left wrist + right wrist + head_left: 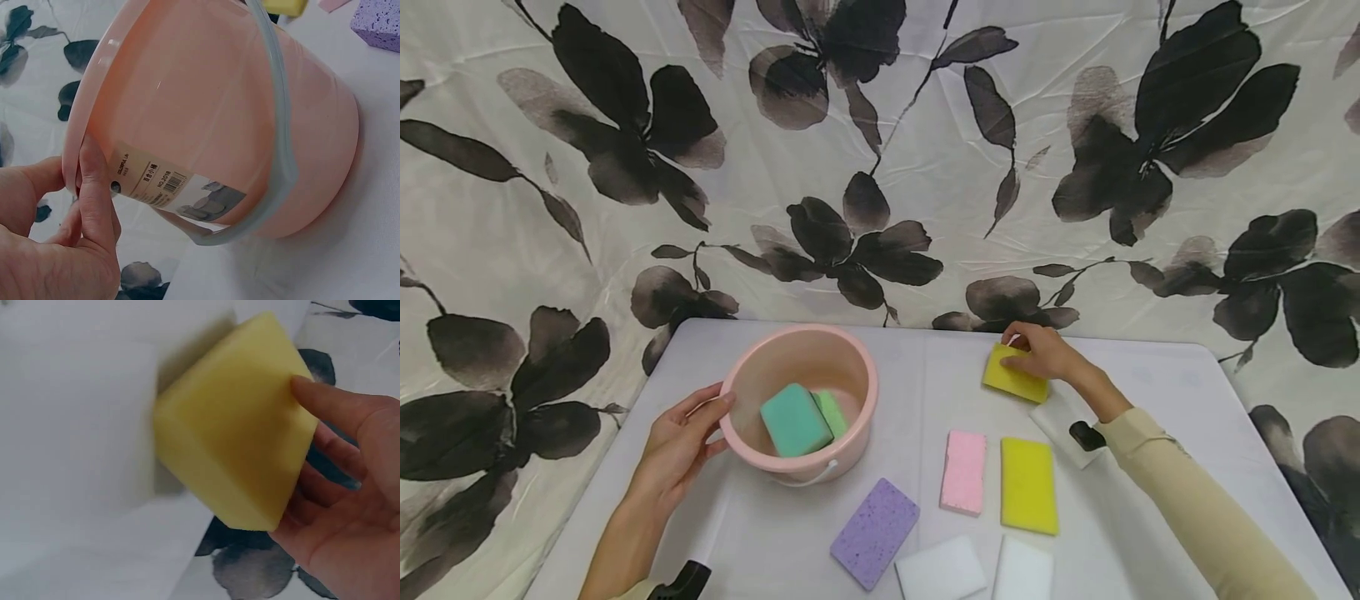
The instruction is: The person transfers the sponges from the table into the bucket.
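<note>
At the left, my left hand (677, 442) pinches the rim of a pink bucket (859, 442), thumb on one side and fingers on the other in the left wrist view. A teal sponge (796, 421) and a light green sponge (831, 414) lie inside the bucket. Near the table's far edge, my right hand (1041, 352) grips a yellow sponge (1015, 380). In the right wrist view the thumb presses one face of this sponge (244, 419), which is tilted; the fingers are partly hidden behind it.
On the white table (1157, 375) lie a pink sponge (963, 472), another yellow sponge (1028, 486), a purple sponge (876, 533) and white sponges (942, 570) in front. One white piece (1060, 421) is partly under the right forearm. Floral fabric (925, 167) hangs behind.
</note>
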`<action>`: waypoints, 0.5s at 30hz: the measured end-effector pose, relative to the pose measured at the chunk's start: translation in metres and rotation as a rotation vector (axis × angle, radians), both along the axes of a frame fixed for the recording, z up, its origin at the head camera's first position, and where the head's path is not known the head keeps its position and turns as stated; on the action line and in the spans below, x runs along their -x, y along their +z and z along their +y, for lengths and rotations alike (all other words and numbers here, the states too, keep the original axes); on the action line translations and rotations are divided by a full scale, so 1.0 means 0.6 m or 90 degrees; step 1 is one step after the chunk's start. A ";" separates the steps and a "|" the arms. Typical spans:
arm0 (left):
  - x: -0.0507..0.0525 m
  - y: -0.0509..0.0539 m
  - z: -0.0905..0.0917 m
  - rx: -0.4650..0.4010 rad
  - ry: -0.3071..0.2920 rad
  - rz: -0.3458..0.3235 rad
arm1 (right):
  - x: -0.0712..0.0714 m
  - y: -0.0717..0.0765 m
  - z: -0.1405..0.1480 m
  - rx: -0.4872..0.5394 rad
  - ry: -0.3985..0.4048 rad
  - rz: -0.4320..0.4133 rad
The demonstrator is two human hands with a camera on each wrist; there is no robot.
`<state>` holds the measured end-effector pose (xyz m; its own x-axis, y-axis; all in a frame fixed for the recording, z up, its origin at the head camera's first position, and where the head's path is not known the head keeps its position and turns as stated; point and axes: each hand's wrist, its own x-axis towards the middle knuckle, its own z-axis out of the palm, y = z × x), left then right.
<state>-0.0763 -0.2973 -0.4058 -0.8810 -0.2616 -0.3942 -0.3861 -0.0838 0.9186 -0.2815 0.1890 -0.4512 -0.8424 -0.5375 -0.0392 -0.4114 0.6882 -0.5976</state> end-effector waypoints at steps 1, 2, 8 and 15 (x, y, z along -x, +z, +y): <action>0.000 0.000 0.000 0.001 -0.001 0.000 | 0.001 0.005 -0.001 -0.008 0.002 0.003; 0.000 0.000 0.000 0.001 -0.001 -0.001 | 0.001 0.011 -0.002 -0.015 0.005 0.005; 0.000 0.001 -0.003 0.003 -0.003 -0.004 | -0.001 0.044 -0.004 -0.043 0.000 0.020; 0.000 0.002 -0.001 0.001 -0.003 -0.005 | -0.009 0.061 -0.002 -0.007 -0.012 0.042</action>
